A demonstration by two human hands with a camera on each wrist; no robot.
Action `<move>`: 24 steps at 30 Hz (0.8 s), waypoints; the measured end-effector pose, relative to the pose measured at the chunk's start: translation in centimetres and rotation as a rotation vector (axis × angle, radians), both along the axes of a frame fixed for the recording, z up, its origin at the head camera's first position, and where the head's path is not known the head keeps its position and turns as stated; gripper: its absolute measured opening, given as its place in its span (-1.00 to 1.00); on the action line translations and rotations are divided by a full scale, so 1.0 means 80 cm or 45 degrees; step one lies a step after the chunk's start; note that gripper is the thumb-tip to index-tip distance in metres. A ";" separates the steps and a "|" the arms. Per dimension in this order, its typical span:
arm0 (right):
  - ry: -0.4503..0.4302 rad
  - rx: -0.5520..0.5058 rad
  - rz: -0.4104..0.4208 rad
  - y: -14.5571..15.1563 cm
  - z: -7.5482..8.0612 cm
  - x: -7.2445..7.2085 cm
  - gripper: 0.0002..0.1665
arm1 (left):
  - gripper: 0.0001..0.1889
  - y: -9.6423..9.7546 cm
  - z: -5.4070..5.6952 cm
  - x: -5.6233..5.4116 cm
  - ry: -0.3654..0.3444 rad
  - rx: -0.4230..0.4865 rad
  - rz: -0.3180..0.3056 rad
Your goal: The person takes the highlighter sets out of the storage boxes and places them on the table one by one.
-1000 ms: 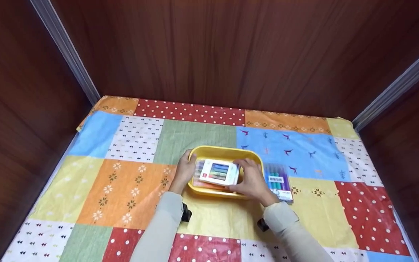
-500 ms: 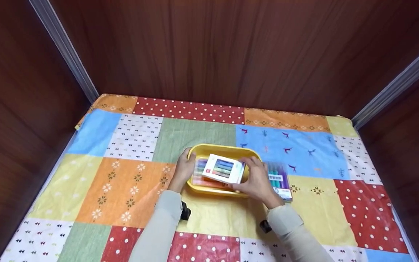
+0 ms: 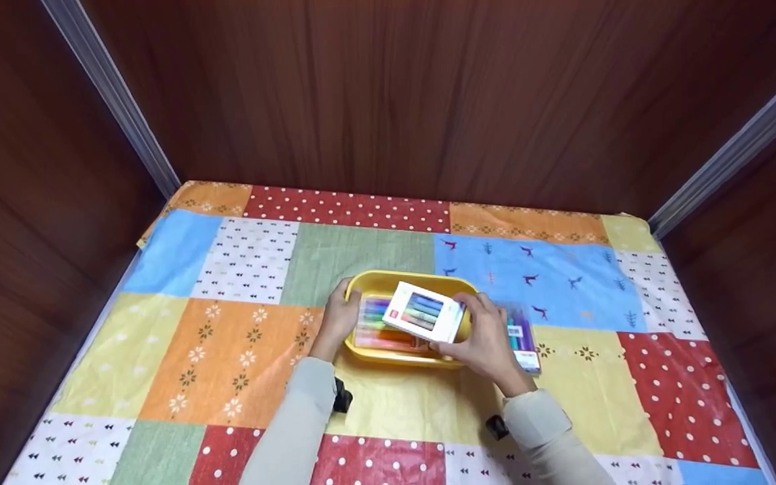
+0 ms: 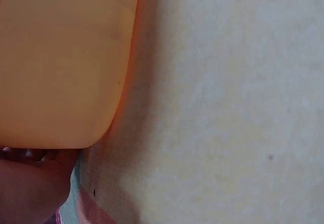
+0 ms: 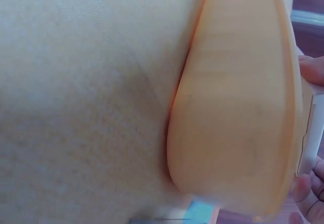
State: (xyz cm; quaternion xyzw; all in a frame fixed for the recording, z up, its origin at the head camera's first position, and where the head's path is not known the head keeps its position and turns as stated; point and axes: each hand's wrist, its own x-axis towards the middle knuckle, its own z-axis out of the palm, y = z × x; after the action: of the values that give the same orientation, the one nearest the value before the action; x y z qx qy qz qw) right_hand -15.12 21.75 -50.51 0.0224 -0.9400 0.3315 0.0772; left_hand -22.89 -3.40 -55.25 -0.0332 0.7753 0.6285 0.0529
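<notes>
My left hand (image 3: pixel 339 322) grips the left end of a yellow plastic bin (image 3: pixel 395 364), its thumb over the rim. In the right hand (image 3: pixel 489 342) is a white box (image 3: pixel 396 306) with a front panel of several coloured sticks; their exact kind is unclear. The box is tilted above the bin, its right end between thumb and fingers. Under it, inside the bin, lies a flat pack of rainbow-coloured sticks (image 3: pixel 371 325), partly hidden. The left wrist view shows the bin's wall (image 4: pixel 61 72); in the right wrist view the box (image 5: pixel 313 133) stands past the rim.
Just right of the bin, a clear pack of green and purple pens (image 3: pixel 527 337) lies on the table, partly behind my right hand. A patchwork cloth (image 3: pixel 240 377) covers the table. Dark wood panels (image 3: pixel 374 101) enclose the back and both sides.
My right hand has lifted the white box and shifted it right, turning it clockwise. More of the pack in the bin shows. The left hand keeps its grip on the bin.
</notes>
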 end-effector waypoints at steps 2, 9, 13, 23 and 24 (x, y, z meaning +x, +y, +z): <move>0.022 -0.012 0.004 0.002 -0.001 0.002 -0.01 | -0.63 -0.001 0.000 0.000 -0.007 0.003 0.003; 0.062 -0.016 -0.018 0.012 -0.004 0.007 0.01 | -0.63 -0.002 0.000 0.000 -0.006 -0.009 -0.010; 0.071 -0.040 -0.046 0.015 0.000 0.004 0.01 | -0.62 -0.002 0.003 -0.003 0.014 0.002 -0.009; 0.097 -0.022 -0.084 0.026 0.009 0.004 0.01 | -0.65 0.001 0.001 -0.001 0.002 -0.002 0.011; 0.101 -0.022 -0.087 0.027 0.010 0.005 0.01 | -0.65 0.001 0.001 -0.001 0.001 0.000 0.011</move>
State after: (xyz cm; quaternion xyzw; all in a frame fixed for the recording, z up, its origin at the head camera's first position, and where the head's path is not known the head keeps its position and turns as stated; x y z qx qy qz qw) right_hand -14.76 23.90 -49.70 0.0026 -0.9336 0.3355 0.1258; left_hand -23.01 -3.33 -55.19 -0.0363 0.7751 0.6289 0.0496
